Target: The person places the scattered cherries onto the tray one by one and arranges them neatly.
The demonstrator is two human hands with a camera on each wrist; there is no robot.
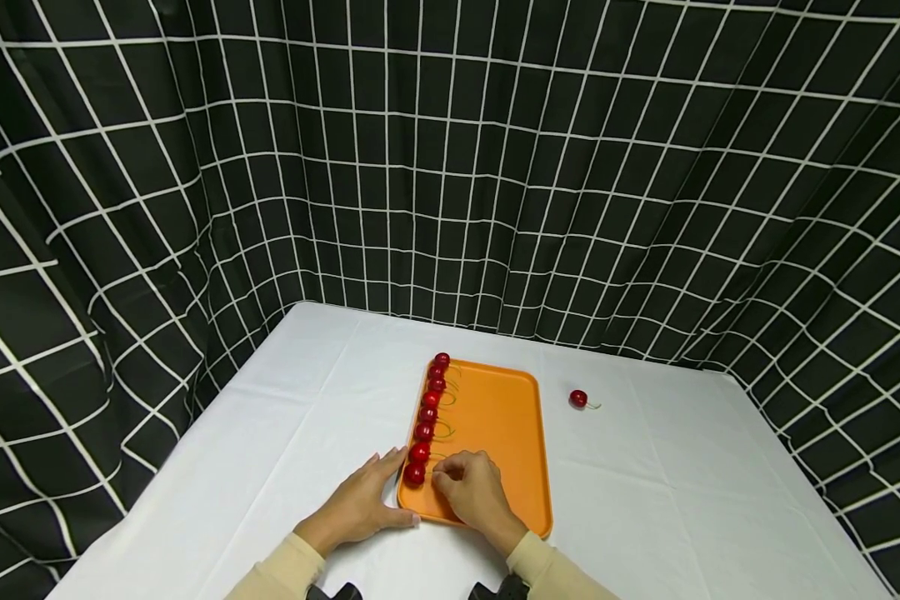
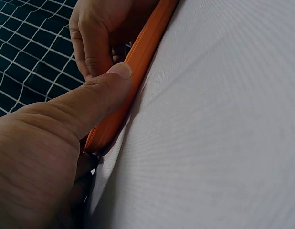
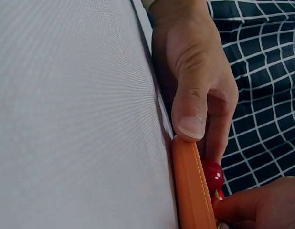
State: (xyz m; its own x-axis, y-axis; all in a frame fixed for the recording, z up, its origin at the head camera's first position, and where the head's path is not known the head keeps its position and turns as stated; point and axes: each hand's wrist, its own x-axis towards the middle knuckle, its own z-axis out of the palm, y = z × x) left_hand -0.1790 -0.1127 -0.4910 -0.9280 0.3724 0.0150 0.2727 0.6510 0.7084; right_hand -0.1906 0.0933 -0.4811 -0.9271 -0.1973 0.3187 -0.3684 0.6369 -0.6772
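Note:
An orange rectangular tray lies on the white cloth, with a row of several red cherries along its left side, their green stems pointing right. My left hand rests at the tray's near left corner, fingers along the left rim and thumb against the near rim. Over the tray's near end, my right hand pinches the stem of the nearest cherry between thumb and fingertips. That cherry also shows beyond the tray's edge in the right wrist view.
One loose cherry with its stem lies on the white tablecloth, right of the tray. Behind and at both sides hangs a black curtain with a white grid.

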